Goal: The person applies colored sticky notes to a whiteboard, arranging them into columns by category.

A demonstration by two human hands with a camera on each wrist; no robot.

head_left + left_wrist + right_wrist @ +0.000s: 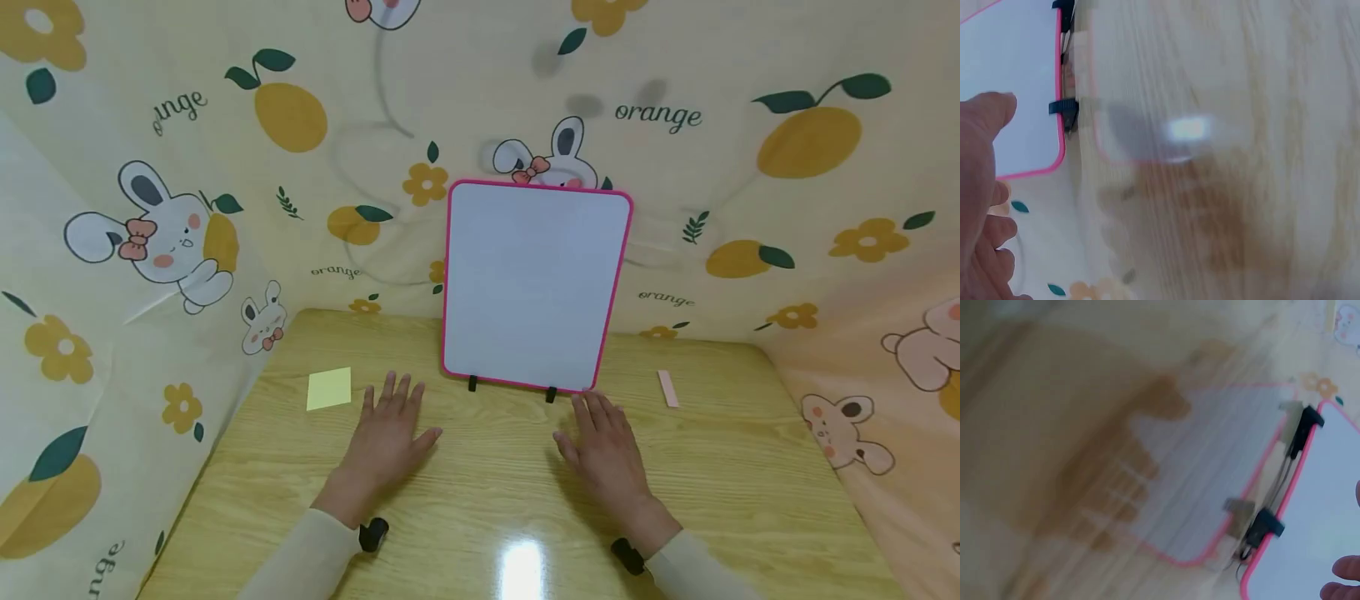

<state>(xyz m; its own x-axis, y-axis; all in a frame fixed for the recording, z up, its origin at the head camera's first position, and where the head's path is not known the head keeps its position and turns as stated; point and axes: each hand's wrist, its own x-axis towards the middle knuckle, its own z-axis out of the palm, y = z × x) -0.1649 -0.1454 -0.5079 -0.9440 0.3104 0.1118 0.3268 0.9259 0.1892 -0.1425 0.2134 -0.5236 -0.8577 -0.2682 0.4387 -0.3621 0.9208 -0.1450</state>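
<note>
A white board with a pink rim (pixel 536 283) stands upright at the back of the table on small black feet (pixel 551 394). To its front left, my left hand (pixel 386 437) is spread with straight fingers, holding nothing. My right hand (pixel 607 446) reaches toward the board's lower right corner, fingers extended and nothing held; whether the fingertips touch the rim I cannot tell. A yellow sticky note (pixel 328 389) lies left of the left hand. Right of the right hand is a small pale pink strip (pixel 667 389). In the left wrist view, the thumb (pixel 997 112) shows in front of the board.
The wood-grain table (pixel 480 483) is glossy and reflects a light and the board. Behind and at both sides hangs a cloth (pixel 480 100) printed with rabbits and oranges. A black wrist band (pixel 372 535) sits on the left wrist, another (pixel 628 557) on the right.
</note>
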